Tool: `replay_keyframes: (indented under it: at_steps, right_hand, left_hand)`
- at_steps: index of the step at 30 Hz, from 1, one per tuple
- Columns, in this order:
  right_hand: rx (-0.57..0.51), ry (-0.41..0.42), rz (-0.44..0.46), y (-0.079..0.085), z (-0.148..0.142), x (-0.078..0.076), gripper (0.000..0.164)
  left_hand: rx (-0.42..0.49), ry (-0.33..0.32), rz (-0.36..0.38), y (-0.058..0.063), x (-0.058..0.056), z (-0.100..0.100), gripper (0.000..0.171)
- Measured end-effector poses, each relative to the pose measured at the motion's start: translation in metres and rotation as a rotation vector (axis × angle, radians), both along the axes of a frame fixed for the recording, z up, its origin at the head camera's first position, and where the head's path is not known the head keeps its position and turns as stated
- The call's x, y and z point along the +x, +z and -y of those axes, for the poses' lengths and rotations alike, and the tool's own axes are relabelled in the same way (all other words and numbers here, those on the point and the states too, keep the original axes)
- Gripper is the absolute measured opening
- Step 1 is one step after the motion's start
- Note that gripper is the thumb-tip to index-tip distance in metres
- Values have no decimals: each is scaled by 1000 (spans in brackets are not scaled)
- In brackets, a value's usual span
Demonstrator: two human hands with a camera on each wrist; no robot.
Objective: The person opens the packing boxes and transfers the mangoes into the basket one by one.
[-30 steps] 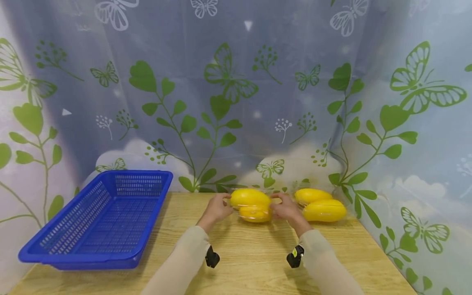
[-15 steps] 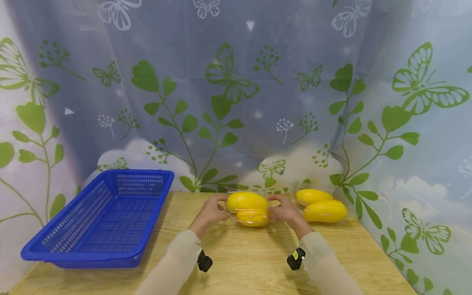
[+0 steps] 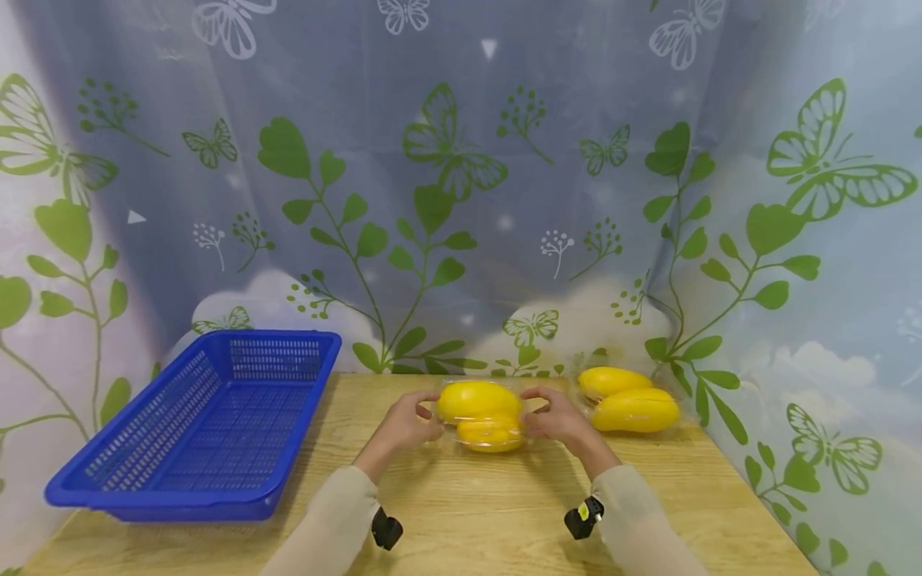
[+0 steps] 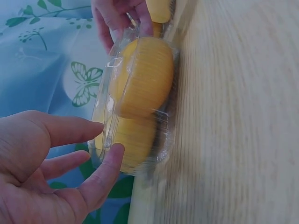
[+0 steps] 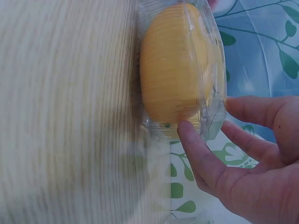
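A clear plastic clamshell box holds yellow, oval, mango-like fruit at the back middle of the wooden table. At its left end my left hand grips it, thumb and a finger at the rim and side. My right hand does the same at the right end. Through the plastic, the left wrist view shows two fruits side by side, with the box standing close over the table. In the right wrist view, the thumb and fingertips press the box at its corner.
A second clear box with two yellow fruits sits to the right, near the table's back corner. A blue perforated plastic basket stands at the left. Behind the wooden table hangs a butterfly-printed curtain.
Both hands have drawn the box a little toward me and slightly left across the table. The basket and the second box have stayed where they were.
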State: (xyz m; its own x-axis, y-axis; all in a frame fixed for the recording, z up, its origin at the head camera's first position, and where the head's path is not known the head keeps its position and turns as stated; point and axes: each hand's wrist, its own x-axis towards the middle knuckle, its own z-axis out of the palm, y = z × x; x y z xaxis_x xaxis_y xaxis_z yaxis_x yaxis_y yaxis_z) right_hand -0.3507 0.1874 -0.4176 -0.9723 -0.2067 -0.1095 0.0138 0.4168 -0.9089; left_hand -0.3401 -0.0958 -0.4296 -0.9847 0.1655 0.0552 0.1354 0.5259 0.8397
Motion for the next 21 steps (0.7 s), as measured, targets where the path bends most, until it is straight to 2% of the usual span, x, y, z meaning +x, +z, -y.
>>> replay_keyframes:
  at_steps: [7, 13, 21]
  right_hand:
    - [-5, 36, -12, 3, 4, 14, 51]
    - [38, 50, -17, 4, 7, 23, 51]
    - [74, 67, -9, 5, 7, 31, 48]
  left_hand:
    - [-12, -10, -18, 0, 14, 6, 60]
    - [-18, -15, -4, 0, 27, 11, 60]
    - [-20, -35, -5, 1, 37, 16, 60]
